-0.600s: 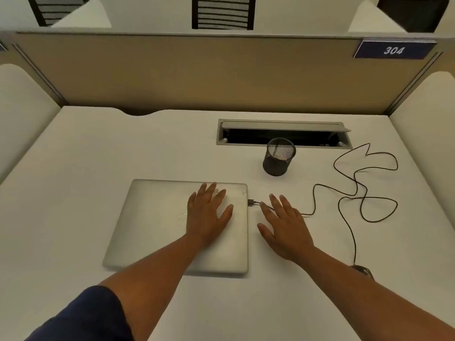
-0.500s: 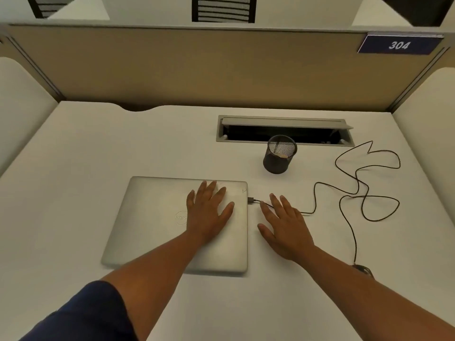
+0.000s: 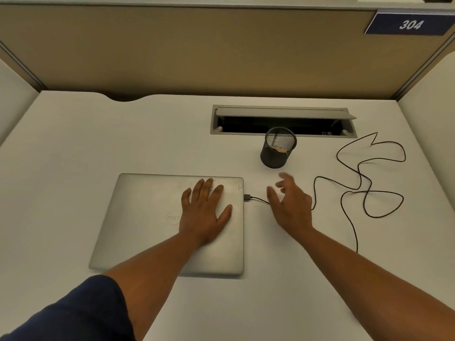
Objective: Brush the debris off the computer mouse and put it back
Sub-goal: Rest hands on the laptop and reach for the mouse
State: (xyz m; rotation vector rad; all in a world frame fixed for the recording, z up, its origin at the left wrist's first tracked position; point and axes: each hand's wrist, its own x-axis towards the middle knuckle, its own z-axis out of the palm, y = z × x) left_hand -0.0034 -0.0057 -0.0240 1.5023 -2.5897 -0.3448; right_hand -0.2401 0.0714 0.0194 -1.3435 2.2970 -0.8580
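Desk (image 3: 61, 193) surface, pale and bounded by a tan partition (image 3: 197, 50) at the back and low side panels, seen from above through a head-worn camera. At far left the desk is bare from its left edge to the closed silver laptop (image 3: 147, 217), which lies flat with its near edge toward the person. A dark blue sleeve (image 3: 73, 313) covers the upper left arm at the bottom left corner. Left hand (image 3: 204, 212) rests flat on the right half of the laptop lid, fingers straight and spread, holding nothing. A black cable (image 3: 357, 173) plugs into the laptop's right edge, runs under the right hand and winds in loose loops across the right side of the desk, then drops toward the right forearm. Right hand (image 3: 290, 205) is raised just above the desk beside the laptop's right edge, fingers loosely spread and blurred, holding nothing. Beyond it stands a black mesh pen cup (image 3: 278, 151), upright, apart from the hand. Behind the cup a grey cable hatch (image 3: 283, 120) is set into the desk with its lid propped open. A blue sign (image 3: 408, 24) reading 304 sits at the upper right on the partition. Computer mouse cannot be seen; the cable's near end disappears behind the right forearm
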